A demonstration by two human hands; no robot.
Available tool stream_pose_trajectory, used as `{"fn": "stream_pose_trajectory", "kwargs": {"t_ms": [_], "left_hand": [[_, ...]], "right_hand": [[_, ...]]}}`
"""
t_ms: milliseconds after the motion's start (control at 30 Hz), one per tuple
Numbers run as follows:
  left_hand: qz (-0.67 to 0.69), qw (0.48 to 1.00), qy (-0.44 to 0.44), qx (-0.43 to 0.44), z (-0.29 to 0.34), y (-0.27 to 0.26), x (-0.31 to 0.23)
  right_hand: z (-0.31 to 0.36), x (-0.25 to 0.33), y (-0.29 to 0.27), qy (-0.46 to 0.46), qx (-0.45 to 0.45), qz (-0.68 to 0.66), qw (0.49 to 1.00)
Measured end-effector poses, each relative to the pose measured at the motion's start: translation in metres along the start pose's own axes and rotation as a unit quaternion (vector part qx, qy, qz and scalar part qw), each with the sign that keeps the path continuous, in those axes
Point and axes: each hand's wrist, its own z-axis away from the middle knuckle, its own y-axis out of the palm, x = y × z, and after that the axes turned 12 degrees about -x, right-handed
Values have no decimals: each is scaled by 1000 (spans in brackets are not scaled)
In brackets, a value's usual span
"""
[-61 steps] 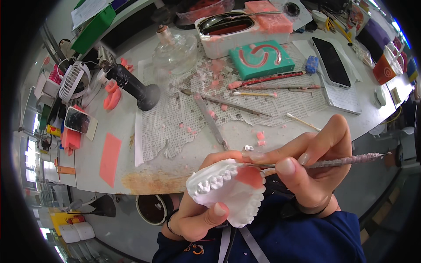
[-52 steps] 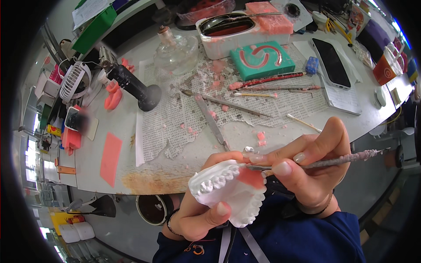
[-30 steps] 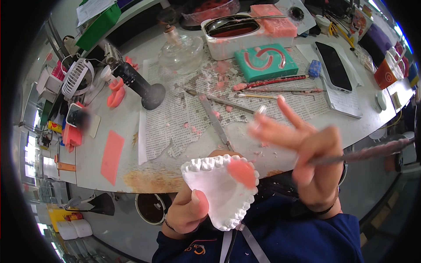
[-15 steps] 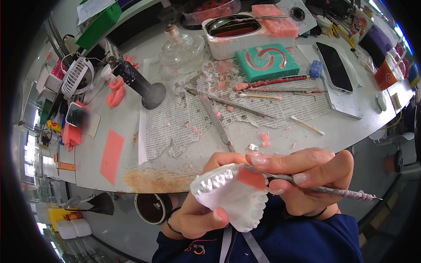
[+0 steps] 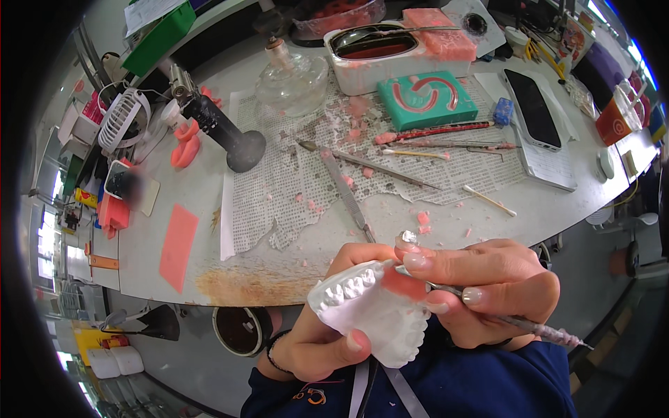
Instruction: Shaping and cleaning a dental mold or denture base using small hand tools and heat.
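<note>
My left hand (image 5: 315,354) is closed around a white plaster dental cast (image 5: 373,317), thumb resting on its palate side. White teeth line both sides of the cast, and a patch of pink wax (image 5: 403,284) covers part of its upper right edge. A thin metal wax carver (image 5: 519,322) is pinched between the thumb and fingers of my right hand (image 5: 502,279). The carver's working tip meets the wax patch, partly hidden by my fingers, while its wax-smeared other end points down to the right. Both hands are in front of the bench's near edge.
Wax-stained newspaper (image 5: 279,188) carries a wax knife (image 5: 345,191), other slim tools and cotton swabs (image 5: 489,200). Behind are a glass spirit lamp (image 5: 289,83), a green box (image 5: 426,101) and a wax pot (image 5: 369,73). A black torch (image 5: 230,136) stands left of a pink wax sheet (image 5: 178,247).
The cast has shifted slightly right. The carver's free end has dipped down and to the left as my right hand tilted, its tip staying at the pink wax.
</note>
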Motion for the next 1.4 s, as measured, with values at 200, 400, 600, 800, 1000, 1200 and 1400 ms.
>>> {"fn": "stream_pose_trajectory", "kwargs": {"t_ms": [200,400,600,800,1000,1200,1400], "left_hand": [[-81,997,14,-2,-3,4,-7],[-91,994,4,-54,1,13,-3],[-41,999,14,-24,-5,5,-1],[-51,980,113,-153,0,6,-13],[-122,921,283,-239,-7,4,-17],[-72,917,263,-290,1,-8,-20],[-25,944,233,-232,-4,-8,-21]], "right_hand": [[-5,-5,-2,-72,36,12,997],[-10,1,-5,-70,93,28,993],[-29,-17,-6,260,-96,-64,959],[-59,-9,-25,95,354,313,876],[-87,-27,-7,-45,360,443,820],[-123,-62,-35,8,267,525,808],[-155,-133,-150,161,187,653,716]]}}
